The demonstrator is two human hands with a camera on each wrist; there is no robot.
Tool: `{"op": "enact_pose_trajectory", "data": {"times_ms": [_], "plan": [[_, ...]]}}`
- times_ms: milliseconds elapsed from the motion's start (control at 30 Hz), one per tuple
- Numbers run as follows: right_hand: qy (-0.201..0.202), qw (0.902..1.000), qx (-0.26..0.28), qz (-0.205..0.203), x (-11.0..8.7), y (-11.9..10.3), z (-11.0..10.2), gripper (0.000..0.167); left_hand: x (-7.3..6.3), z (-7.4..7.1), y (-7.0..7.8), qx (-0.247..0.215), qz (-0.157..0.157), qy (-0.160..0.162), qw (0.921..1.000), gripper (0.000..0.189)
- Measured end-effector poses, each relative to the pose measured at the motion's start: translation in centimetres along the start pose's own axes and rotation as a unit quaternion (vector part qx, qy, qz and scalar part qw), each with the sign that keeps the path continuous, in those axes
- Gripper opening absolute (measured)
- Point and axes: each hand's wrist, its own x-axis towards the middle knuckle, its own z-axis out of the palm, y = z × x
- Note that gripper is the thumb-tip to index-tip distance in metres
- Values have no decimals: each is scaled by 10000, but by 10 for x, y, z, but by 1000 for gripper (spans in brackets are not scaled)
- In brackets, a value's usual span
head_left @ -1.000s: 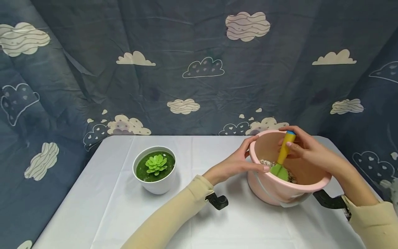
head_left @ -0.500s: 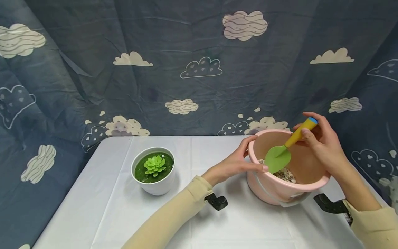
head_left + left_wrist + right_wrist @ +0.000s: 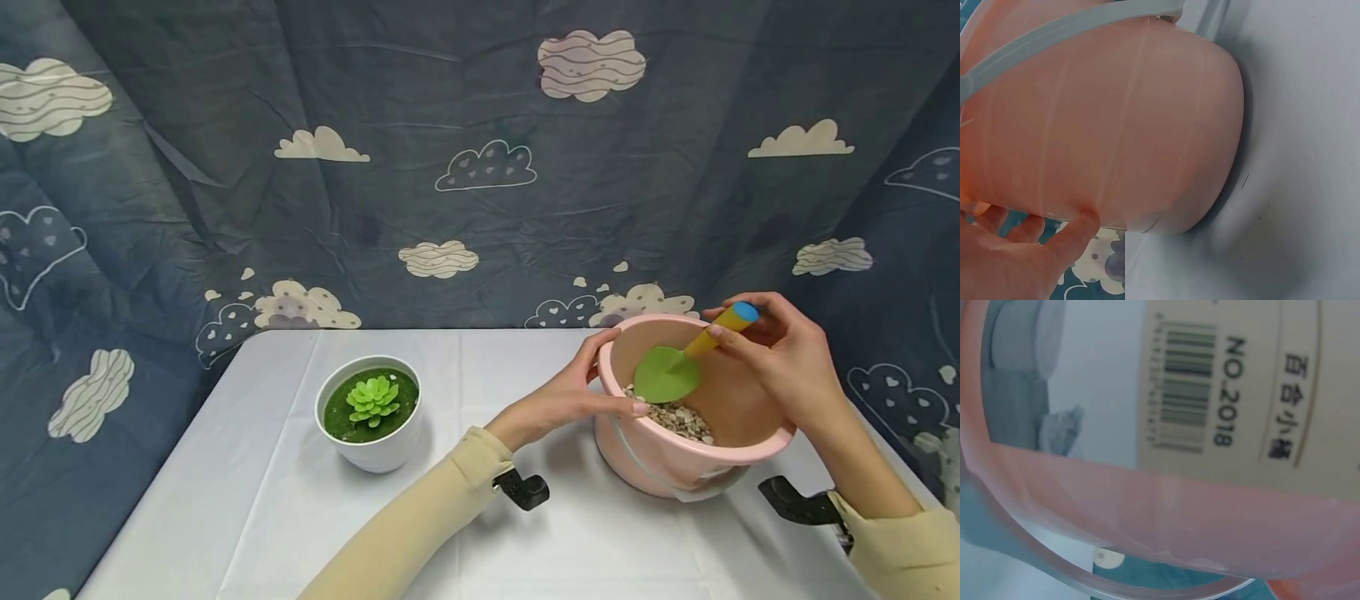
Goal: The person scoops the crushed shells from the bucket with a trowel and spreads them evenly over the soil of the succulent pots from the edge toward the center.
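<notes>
A pink bucket (image 3: 637, 458) stands on the right of the table, its floor strewn with small pebbles (image 3: 678, 419). My left hand (image 3: 566, 398) grips its left rim, thumb over the near edge and fingers round the outer wall. In the left wrist view those fingers (image 3: 1072, 237) lie against the pink wall. My right hand (image 3: 791, 358) pinches the yellow, blue-tipped handle of a toy shovel (image 3: 666, 375). Its green blade tilts down to the left inside the bucket, close over the pebbles. Only the bucket's labelled side (image 3: 1147, 506) shows in the right wrist view.
Left of the bucket, a white pot (image 3: 378, 450) holds a green succulent (image 3: 372, 400). A grey bail (image 3: 690, 496) hangs down the bucket's near side. Behind the white-covered table (image 3: 300, 533) rises a dark cloud-print cloth (image 3: 360, 217).
My right hand has raised the shovel from the pebbles, turning it from steep to a slant with the blade facing up, then lowered it slightly. My left hand has kept its hold on the rim.
</notes>
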Motion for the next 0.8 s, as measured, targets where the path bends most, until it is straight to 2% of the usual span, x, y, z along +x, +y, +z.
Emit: {"op": "enact_pose_trajectory", "data": {"times_ms": [200, 300, 433, 567, 733, 800], "plan": [[-513, 9981, 330, 89, 0, -1, 0, 38, 0, 0, -1, 3, -42, -80, 10000, 93], [-766, 9966, 302, 19, 1, -3, -1, 35, 0, 0, 0, -16, -21, -117, 9999, 93], [-951, 9953, -161, 78, 5, -4, -1, 31, 0, -1, 0, -66, -8, -133, 9999, 93], [-1040, 9914, -692, 397, 7, -6, -4, 31, 0, -1, -1, -73, -35, -138, 9999, 93], [-1026, 9836, -1346, 620, 10, -9, -1, 36, -1, -1, -1, -66, -49, -122, 9999, 93], [-1036, 9818, -1447, 666, 11, -11, 3, 35, -1, -1, -1, -90, -59, -113, 9999, 93]]}}
